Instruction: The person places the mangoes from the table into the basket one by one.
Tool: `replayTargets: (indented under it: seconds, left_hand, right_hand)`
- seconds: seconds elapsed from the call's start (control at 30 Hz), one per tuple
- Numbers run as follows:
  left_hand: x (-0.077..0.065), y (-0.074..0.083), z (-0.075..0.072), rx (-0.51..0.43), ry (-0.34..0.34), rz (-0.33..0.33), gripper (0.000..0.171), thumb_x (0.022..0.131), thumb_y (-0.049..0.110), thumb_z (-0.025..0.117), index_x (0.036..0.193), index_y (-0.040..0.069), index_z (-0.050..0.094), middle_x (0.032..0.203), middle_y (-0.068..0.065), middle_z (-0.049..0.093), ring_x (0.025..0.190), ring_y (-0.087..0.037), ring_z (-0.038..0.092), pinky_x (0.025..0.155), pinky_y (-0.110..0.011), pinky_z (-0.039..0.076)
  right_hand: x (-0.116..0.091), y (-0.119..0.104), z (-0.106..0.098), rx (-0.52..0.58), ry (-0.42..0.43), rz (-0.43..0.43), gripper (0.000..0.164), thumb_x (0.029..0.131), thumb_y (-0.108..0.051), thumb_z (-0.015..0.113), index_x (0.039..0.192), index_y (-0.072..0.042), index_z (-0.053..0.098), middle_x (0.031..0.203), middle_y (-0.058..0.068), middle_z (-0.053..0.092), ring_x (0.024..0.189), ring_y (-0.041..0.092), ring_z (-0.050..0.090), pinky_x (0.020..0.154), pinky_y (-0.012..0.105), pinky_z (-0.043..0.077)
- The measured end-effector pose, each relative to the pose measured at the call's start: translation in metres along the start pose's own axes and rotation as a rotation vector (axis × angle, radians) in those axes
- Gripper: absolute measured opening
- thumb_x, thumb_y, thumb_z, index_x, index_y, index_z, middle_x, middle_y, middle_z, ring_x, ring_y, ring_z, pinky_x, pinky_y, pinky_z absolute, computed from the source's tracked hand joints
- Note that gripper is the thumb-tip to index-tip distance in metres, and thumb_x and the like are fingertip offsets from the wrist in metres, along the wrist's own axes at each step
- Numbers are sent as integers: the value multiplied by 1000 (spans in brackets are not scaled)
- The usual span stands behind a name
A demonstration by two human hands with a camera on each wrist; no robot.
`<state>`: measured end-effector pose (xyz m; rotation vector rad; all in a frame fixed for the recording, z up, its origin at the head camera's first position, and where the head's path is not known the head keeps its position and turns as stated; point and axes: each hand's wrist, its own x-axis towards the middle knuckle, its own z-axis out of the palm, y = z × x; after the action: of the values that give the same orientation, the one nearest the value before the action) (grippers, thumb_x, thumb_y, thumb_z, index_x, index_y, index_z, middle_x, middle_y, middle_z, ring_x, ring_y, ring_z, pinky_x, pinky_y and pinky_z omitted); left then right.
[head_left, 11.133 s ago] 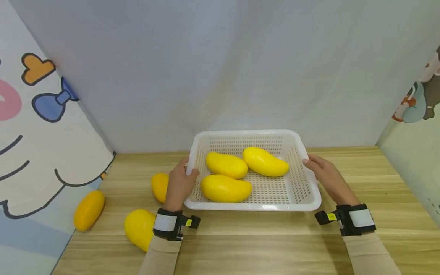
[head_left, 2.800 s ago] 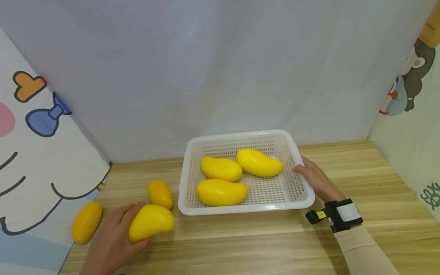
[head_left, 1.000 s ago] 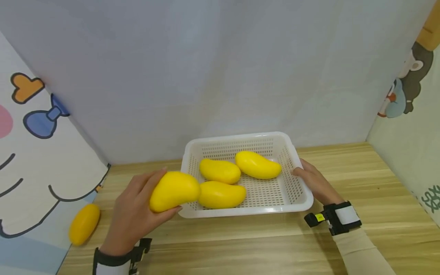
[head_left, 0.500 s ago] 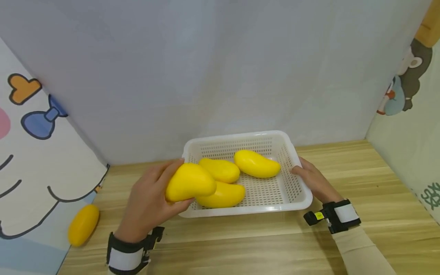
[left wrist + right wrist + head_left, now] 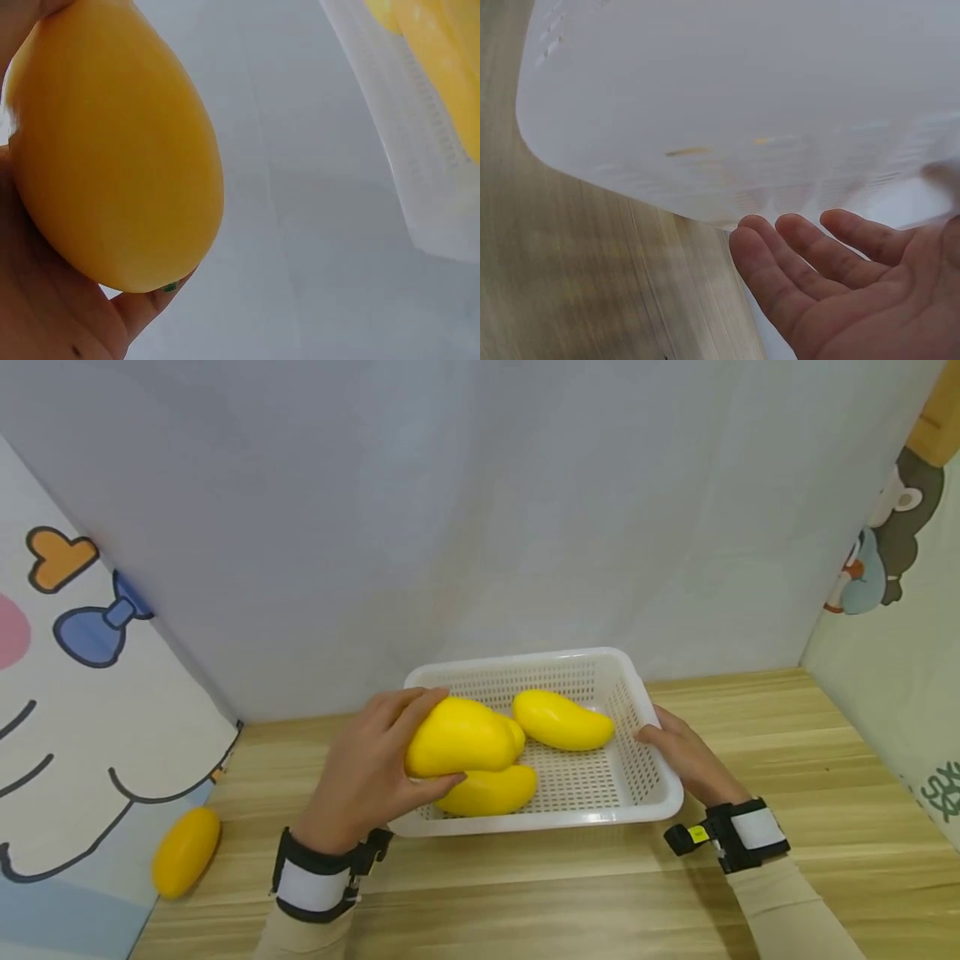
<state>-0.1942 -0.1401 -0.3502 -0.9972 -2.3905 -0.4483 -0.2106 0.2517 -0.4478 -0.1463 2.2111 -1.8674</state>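
Moved rightward since the previous head frame: our left hand (image 5: pixel 367 768) and the large yellow mango (image 5: pixel 459 739) it grips, thumb and fingers spread wide round it; we find that mango over the left part of the white basket (image 5: pixel 570 819), contact with those beneath unclear; our right hand (image 5: pixel 692 755) holds the basket's right rim, thumb on top; three further mangoes (image 5: pixel 564 722) lie inside, one mostly hidden; one orange-yellow mango (image 5: pixel 186 852) lies on the wooden table (image 5: pixel 562 893), left, well apart.

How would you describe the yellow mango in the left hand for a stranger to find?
Find the large white perforated plastic basket. Over its left end, the person's left hand grips the smooth, oval, yellow mango. Only this mango is in a hand's grip.
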Motion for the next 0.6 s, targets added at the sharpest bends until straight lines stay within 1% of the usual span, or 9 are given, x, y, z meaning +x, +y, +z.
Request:
replayTargets:
  seconds: [0.17,0.33,0.43,0.6]
  left_hand:
    - [12,2,9,-10,0,23,86,72,66,63,142,25,36,127,-3,50,107,-19,47,77,-38,48]
    - [24,6,18,-30,9,60,86,72,65,63,143,23,36,127,-3,50,108,-19,48,80,-36,47]
    - [34,9,25,-27,-14,77,87,72,66,62,143,23,35,126,-2,51,108,-18,48,81,-36,46]
    - [50,15,39,-20,-88,109,85,74,69,58,141,21,36,123,-2,52,105,-16,48,82,-35,43]
  right_hand:
    - [0,1,-1,0,4,-3,55,98,-19,36,149,-16,16,124,30,47,98,42,57,74,49,51]
    - [0,0,-1,-16,12,-4,55,98,-19,37,149,-18,16,124,29,48,97,42,57,73,48,51]
    - [0,0,0,-13,18,-5,55,98,-19,37,149,-19,17,125,28,48,97,42,57,73,48,51]
    - [0,1,0,21,6,-4,54,98,-17,37,149,-17,18,125,30,48,98,42,57,73,49,51]
